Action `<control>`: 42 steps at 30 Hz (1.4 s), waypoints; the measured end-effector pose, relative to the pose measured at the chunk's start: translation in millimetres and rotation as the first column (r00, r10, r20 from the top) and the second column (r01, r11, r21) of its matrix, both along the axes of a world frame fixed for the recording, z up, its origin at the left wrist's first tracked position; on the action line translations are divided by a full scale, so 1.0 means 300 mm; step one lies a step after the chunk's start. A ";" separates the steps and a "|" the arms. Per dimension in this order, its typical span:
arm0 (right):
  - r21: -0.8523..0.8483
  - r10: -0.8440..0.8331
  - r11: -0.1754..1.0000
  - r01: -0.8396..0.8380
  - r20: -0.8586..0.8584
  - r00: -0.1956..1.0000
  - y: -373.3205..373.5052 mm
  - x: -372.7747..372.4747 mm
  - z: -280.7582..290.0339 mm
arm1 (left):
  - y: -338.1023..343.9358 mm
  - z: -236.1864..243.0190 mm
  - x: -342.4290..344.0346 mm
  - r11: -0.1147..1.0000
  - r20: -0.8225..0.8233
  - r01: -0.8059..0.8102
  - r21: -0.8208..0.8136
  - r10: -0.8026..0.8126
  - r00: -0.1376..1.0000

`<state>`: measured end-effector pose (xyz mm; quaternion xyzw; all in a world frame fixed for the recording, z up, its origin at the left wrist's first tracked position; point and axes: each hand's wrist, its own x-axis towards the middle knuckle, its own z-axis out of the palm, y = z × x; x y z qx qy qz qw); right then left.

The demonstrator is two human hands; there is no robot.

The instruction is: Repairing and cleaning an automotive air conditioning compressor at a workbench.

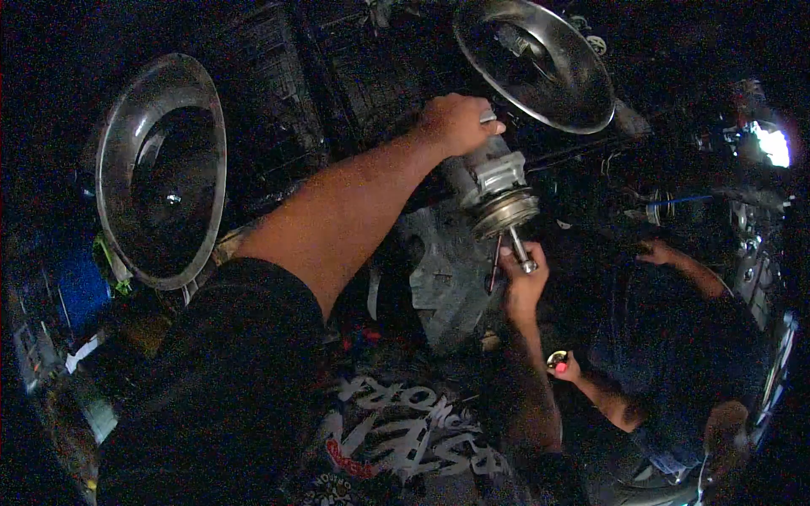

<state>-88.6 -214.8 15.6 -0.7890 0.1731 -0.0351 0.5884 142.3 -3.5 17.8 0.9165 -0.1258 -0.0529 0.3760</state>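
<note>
Deep shadow surrounds the grip. Well to its right, a bright white light [770,145] glares, with small glints near it. Well to its left, a blue panel [83,287] shows beside blurred grey shapes [38,350]. Beyond the grip, a dark, lined surface [278,67] fades into blackness; the floor is too dark to tell.

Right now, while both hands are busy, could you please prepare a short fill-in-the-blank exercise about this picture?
1. Of the left hand and the right hand, the one holding the shiny metal rod is the ____ one.
2. In the picture, the grooved pulley is at the ____ (upper/lower) end of the grey metal part.
3. Large round metal rims in view number ____.
4. Another person's hand shows toward the picture's ____ side.

Missing words: right; lower; two; right.
</note>
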 end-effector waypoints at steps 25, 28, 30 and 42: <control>-0.842 0.594 0.414 -0.346 -0.038 0.803 -0.082 0.095 0.119 | 0.065 0.077 -0.064 0.991 0.150 -0.048 0.122 0.029 0.988; -0.453 0.307 0.848 -0.275 -0.002 0.952 -0.057 0.040 -0.054 | 0.021 0.109 -0.069 0.995 0.251 -0.059 0.080 0.037 0.967; -0.096 0.206 0.969 -0.229 -0.205 0.957 -0.019 -0.007 -0.045 | 0.023 0.138 -0.075 0.989 0.177 -0.083 0.123 0.060 0.982; -0.672 0.498 0.695 -0.256 0.192 0.846 -0.138 0.088 -0.106 | 0.005 0.152 -0.064 0.992 0.085 -0.078 0.101 0.070 0.994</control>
